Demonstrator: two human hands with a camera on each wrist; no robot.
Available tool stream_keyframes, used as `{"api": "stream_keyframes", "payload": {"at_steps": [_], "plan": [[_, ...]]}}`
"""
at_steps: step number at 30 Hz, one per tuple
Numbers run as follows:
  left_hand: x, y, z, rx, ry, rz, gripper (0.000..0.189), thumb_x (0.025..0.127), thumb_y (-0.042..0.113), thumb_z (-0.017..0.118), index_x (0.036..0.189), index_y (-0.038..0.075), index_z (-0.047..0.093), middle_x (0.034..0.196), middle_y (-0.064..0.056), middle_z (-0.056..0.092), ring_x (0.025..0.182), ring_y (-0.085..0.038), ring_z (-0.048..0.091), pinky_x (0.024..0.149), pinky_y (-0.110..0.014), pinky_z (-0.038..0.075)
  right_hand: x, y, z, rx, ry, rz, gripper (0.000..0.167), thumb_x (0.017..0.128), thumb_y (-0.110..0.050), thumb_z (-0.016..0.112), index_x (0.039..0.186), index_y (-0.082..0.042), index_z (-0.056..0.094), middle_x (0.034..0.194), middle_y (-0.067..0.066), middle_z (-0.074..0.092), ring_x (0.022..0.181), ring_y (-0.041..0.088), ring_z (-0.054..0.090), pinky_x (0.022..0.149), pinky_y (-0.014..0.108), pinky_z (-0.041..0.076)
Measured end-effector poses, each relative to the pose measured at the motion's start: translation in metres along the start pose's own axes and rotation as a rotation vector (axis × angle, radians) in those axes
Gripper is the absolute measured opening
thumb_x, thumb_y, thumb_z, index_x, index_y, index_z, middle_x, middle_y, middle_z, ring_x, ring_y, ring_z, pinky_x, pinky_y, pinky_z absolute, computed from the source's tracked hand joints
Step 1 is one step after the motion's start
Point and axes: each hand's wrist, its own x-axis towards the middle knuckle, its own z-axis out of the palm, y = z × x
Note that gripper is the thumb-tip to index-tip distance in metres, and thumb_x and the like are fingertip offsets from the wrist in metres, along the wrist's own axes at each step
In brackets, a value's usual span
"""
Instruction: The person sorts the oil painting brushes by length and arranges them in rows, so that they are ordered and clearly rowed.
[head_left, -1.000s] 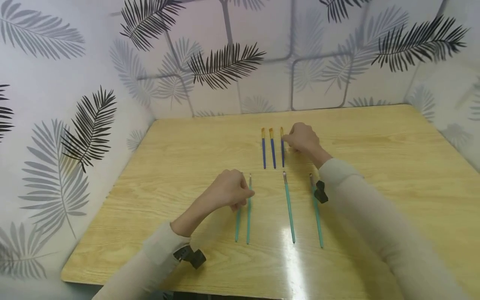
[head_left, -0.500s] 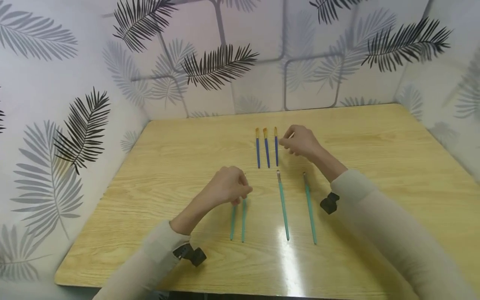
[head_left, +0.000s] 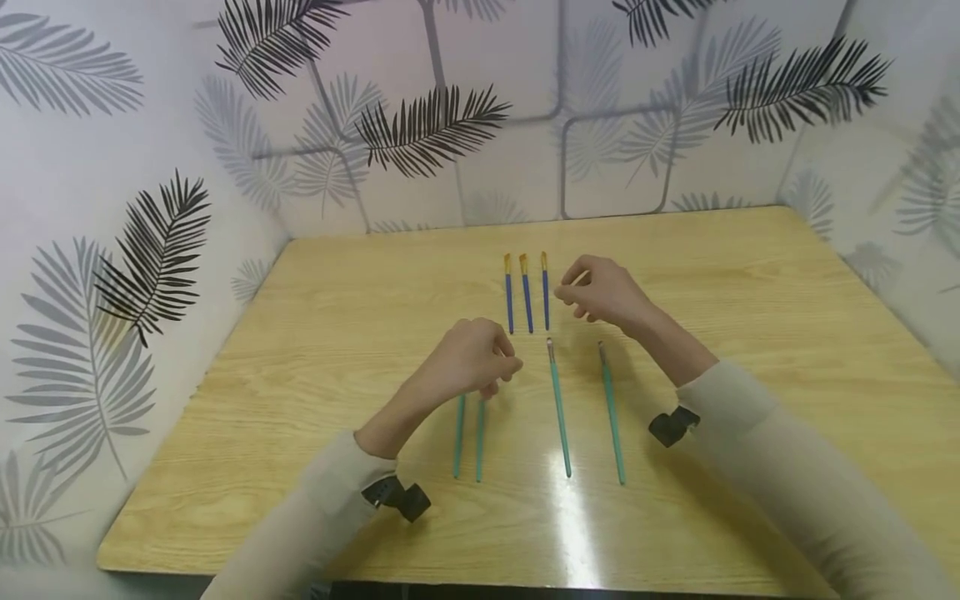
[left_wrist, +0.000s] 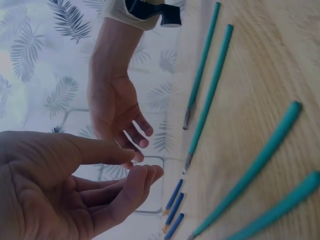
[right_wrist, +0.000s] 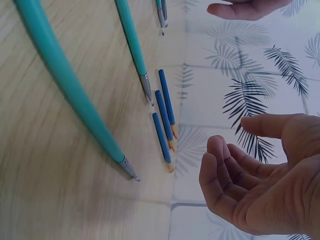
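Three short blue paintbrushes (head_left: 527, 304) with yellow bristles lie side by side at the back of the table. Closer to the front are two green paintbrushes (head_left: 558, 408) on the right and a left pair of green paintbrushes (head_left: 480, 437). Over the upper ends of that left pair hovers my left hand (head_left: 472, 358), hiding their tips; its fingers are loosely bent, with a gap between thumb and fingers in the left wrist view. Just right of the blue brushes is my right hand (head_left: 603, 292), raised off the table, fingers relaxed and holding nothing.
The wooden table (head_left: 337, 292) meets a wall with leaf-patterned paper (head_left: 510, 158) at its back. Small black cameras (head_left: 675, 425) sit on both wrists. A bright reflection lies near the front edge.
My right hand has drawn away to the right from the blue brushes, its fingers loosening. My left hand has moved slightly right and farther from the front edge. The brushes stay in place.
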Motion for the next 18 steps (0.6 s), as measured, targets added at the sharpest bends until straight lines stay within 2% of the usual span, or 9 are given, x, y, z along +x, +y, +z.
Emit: {"api": "stream_keyframes", "payload": {"at_steps": [5, 9, 14, 18], "plan": [[0.006, 0.010, -0.005, -0.055, 0.000, 0.008, 0.025, 0.099, 0.016, 0.068, 0.114, -0.004, 0.070, 0.092, -0.011, 0.078, 0.061, -0.022, 0.075, 0.064, -0.032, 0.062, -0.005, -0.002, -0.005, 0.017, -0.004, -0.003, 0.039, 0.104, -0.024, 0.061, 0.131, 0.004, 0.055, 0.124, 0.026, 0.065, 0.098, 0.042, 0.068, 0.089, 0.053, 0.058], [0.009, 0.018, -0.008, -0.090, 0.012, 0.036, 0.027, 0.099, 0.018, 0.069, 0.116, -0.003, 0.069, 0.093, -0.012, 0.078, 0.062, -0.023, 0.075, 0.065, -0.037, 0.064, -0.010, 0.000, -0.009, 0.035, -0.008, -0.007, 0.043, 0.103, -0.022, 0.061, 0.136, 0.004, 0.053, 0.128, 0.027, 0.064, 0.101, 0.042, 0.068, 0.089, 0.050, 0.059], [0.012, 0.027, -0.012, -0.146, 0.035, 0.041, 0.030, 0.099, 0.016, 0.069, 0.120, -0.004, 0.068, 0.101, -0.018, 0.077, 0.068, -0.028, 0.077, 0.059, -0.032, 0.063, -0.021, 0.000, -0.015, 0.072, -0.006, -0.021, 0.047, 0.103, -0.023, 0.062, 0.140, 0.004, 0.051, 0.129, 0.027, 0.064, 0.100, 0.039, 0.070, 0.089, 0.050, 0.060], [0.014, 0.031, -0.012, -0.187, 0.051, 0.032, 0.035, 0.099, 0.017, 0.071, 0.126, -0.004, 0.065, 0.109, -0.020, 0.075, 0.074, -0.029, 0.077, 0.061, -0.030, 0.063, -0.030, 0.000, -0.018, 0.100, -0.006, -0.028, 0.050, 0.103, -0.025, 0.063, 0.141, 0.004, 0.050, 0.129, 0.027, 0.064, 0.097, 0.035, 0.070, 0.086, 0.047, 0.061]]}}
